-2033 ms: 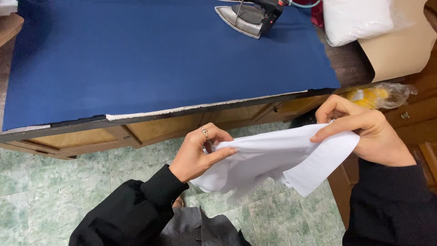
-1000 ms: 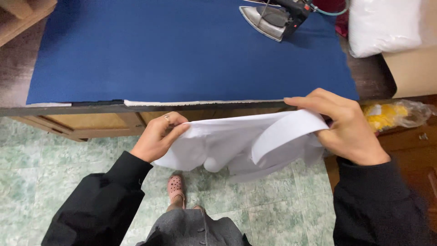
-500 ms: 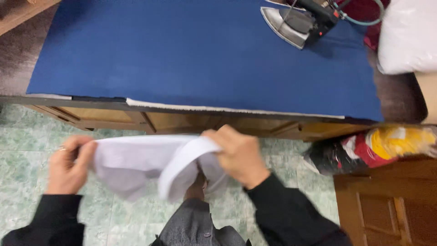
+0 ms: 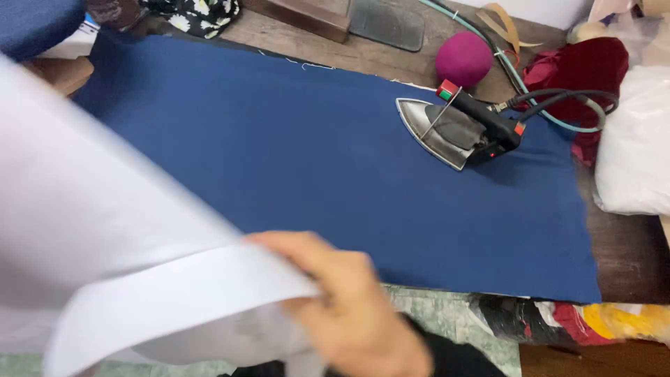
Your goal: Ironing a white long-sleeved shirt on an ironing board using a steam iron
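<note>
Your right hand [image 4: 349, 307] pinches the white cloth [image 4: 105, 244] at 6 o'clock. Your left hand is hidden. The iron [image 4: 457, 129] rests on the blue cover [image 4: 314, 174] at 2 o'clock.

The right hand [image 4: 349, 314] was low in the view, near the front edge of the table [image 4: 614, 258]. Its fingers were bent and its grip was closed on the white cloth [image 4: 105, 230]. The hand looked blurry. A black sleeve covered the wrist behind it. The left hand could not be seen.
</note>
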